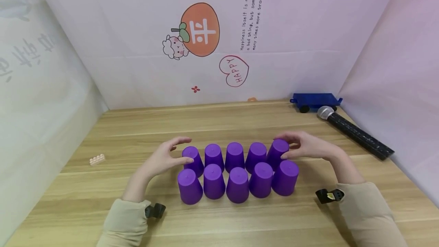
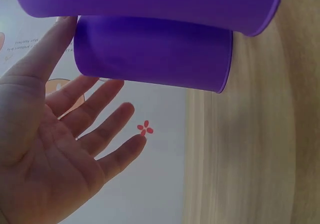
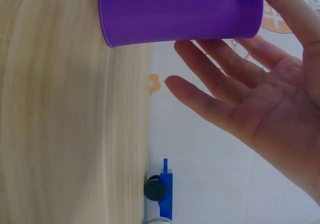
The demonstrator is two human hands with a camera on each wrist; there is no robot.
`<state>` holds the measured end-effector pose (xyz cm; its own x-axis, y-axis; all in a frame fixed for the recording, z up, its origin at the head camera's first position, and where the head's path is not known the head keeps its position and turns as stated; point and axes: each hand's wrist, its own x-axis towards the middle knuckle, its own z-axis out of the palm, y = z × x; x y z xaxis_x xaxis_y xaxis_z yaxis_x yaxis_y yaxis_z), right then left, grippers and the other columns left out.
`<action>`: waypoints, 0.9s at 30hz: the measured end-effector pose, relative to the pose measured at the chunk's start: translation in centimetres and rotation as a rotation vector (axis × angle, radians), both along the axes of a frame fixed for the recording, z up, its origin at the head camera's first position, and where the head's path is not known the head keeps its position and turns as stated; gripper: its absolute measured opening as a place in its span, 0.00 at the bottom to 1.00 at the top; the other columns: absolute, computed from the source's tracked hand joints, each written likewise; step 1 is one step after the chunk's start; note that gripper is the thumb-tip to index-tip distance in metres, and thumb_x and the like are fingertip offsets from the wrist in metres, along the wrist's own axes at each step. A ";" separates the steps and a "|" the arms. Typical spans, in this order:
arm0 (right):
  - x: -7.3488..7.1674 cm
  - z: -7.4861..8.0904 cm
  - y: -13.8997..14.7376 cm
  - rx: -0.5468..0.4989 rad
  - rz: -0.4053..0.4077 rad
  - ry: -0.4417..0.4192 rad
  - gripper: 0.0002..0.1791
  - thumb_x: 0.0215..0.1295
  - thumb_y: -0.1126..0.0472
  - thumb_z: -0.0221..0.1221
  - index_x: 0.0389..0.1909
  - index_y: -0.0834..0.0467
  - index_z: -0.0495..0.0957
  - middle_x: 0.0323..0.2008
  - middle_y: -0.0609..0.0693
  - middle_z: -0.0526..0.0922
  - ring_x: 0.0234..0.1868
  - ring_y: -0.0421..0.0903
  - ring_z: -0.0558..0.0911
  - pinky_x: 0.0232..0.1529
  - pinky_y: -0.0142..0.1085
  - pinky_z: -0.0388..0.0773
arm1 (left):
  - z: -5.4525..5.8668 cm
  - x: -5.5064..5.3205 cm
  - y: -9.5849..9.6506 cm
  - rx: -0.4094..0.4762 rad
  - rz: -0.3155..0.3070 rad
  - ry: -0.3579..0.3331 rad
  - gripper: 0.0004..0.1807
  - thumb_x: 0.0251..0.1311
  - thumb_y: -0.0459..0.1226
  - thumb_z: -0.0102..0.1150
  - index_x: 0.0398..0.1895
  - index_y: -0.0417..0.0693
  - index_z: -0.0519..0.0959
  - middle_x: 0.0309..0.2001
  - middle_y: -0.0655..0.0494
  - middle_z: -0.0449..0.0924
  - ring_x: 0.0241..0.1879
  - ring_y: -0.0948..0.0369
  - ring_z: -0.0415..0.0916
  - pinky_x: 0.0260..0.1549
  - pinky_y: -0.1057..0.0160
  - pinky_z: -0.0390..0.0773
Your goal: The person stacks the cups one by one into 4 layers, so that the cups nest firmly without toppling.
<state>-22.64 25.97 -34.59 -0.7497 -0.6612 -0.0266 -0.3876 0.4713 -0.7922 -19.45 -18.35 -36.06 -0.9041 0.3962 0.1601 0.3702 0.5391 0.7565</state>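
Several purple cups stand upside down in two rows on the wooden table. My left hand is spread around the leftmost back cup, thumb in front of it and index finger beyond its far side. In the left wrist view the left hand's fingers are extended, with a back cup beside them and a nearer cup partly covering the thumb. At the other end, my right hand holds the rightmost back cup between thumb and fingers; that cup leans slightly. Some right fingertips are hidden behind a cup.
A black microphone lies at the right, near a blue wheeled toy cart by the back wall. To the left is a small pale studded block. White printed sheets enclose the table on three sides.
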 end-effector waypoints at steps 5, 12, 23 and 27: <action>0.0 0.0 0.0 0.009 0.010 0.009 0.28 0.58 0.60 0.64 0.58 0.67 0.69 0.51 0.59 0.79 0.49 0.32 0.78 0.54 0.33 0.78 | 0.0 0.1 0.2 0.020 -0.032 -0.033 0.31 0.50 0.43 0.69 0.58 0.45 0.72 0.57 0.48 0.76 0.60 0.47 0.70 0.61 0.42 0.69; 0.0 0.0 -0.1 0.024 -0.004 0.004 0.28 0.58 0.59 0.65 0.57 0.67 0.69 0.49 0.58 0.80 0.47 0.33 0.79 0.54 0.32 0.78 | -0.1 0.0 0.2 0.085 -0.058 -0.082 0.29 0.49 0.40 0.70 0.55 0.41 0.73 0.52 0.46 0.78 0.54 0.50 0.75 0.58 0.51 0.75; -0.1 -0.1 0.0 0.002 0.000 0.006 0.25 0.58 0.60 0.64 0.55 0.65 0.71 0.47 0.58 0.81 0.46 0.35 0.80 0.53 0.32 0.78 | -0.2 -0.3 0.2 0.133 -0.065 -0.143 0.26 0.49 0.38 0.71 0.51 0.40 0.75 0.47 0.46 0.80 0.50 0.52 0.78 0.54 0.57 0.79; -0.3 -0.2 0.4 0.006 -0.023 0.002 0.25 0.58 0.60 0.64 0.55 0.65 0.71 0.47 0.57 0.81 0.46 0.36 0.81 0.54 0.30 0.77 | -0.2 -0.1 0.1 0.134 -0.064 -0.147 0.26 0.48 0.38 0.71 0.51 0.41 0.75 0.47 0.46 0.80 0.50 0.52 0.78 0.54 0.56 0.79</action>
